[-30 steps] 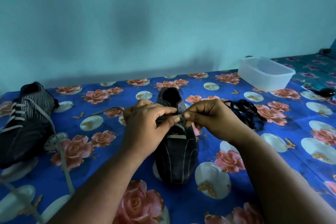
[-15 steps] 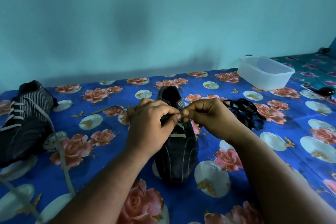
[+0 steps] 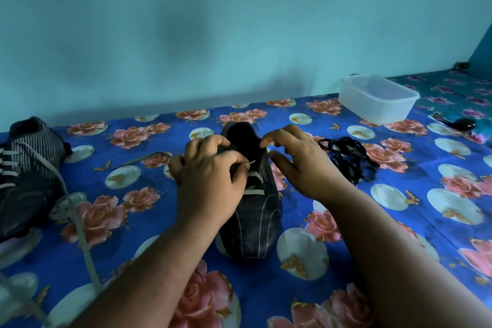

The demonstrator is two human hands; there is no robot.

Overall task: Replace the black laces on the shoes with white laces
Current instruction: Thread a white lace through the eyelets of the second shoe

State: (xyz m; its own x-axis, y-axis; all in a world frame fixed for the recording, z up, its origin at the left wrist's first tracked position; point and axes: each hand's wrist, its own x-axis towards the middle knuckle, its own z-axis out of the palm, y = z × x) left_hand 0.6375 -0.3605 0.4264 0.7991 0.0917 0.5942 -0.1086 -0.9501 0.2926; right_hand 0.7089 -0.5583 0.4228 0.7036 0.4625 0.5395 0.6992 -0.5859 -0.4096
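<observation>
A black shoe (image 3: 255,221) stands in the middle of the flowered cloth with its toe toward me. A white lace (image 3: 254,177) crosses its lower eyelets. My left hand (image 3: 210,184) lies over the shoe's left side and pinches the lace tip between thumb and forefinger. My right hand (image 3: 300,162) hovers at the shoe's right side with its fingers spread and nothing in them; its forefinger is at the collar edge. The removed black laces (image 3: 348,157) lie in a heap just right of that hand.
A second black shoe (image 3: 24,181) with white lacing lies at the far left, and its loose lace end (image 3: 80,226) trails toward me. A clear plastic tub (image 3: 378,100) stands at the back right. A small black object (image 3: 464,124) lies beyond it.
My right hand has let go of the lace and opened, moving a little right. My left hand keeps the lace tip and has shifted toward the shoe's upper eyelets.
</observation>
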